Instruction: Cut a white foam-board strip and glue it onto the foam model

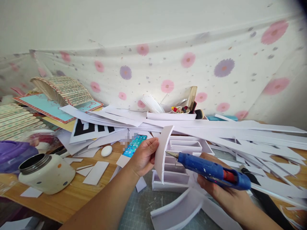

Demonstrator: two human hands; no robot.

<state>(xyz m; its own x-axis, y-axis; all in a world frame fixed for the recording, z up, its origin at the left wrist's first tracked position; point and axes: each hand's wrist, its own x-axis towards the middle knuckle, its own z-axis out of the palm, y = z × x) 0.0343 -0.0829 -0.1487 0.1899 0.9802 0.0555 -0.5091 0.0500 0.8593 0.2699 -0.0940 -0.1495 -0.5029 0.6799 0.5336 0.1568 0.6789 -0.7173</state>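
My left hand (145, 155) pinches a curved white foam board piece (164, 151) by its left side and holds it upright. In my right hand (216, 188) is a blue glue gun (203, 166), its metal nozzle pointing left at the edge of that piece, touching or nearly so. Behind and below them stands a white foam board structure with compartments (170, 185), partly hidden by the held piece and the glue gun. A curved white strip (177, 210) lies closer to me on the green cutting mat (136, 204).
Long white strips (240, 132) lie piled across the back and right. A smartphone (137, 145) with a lit screen is behind my left hand. At left are a cream jar (48, 172) and a purple container (16, 155). A white box of tools (171, 115) stands by the wall.
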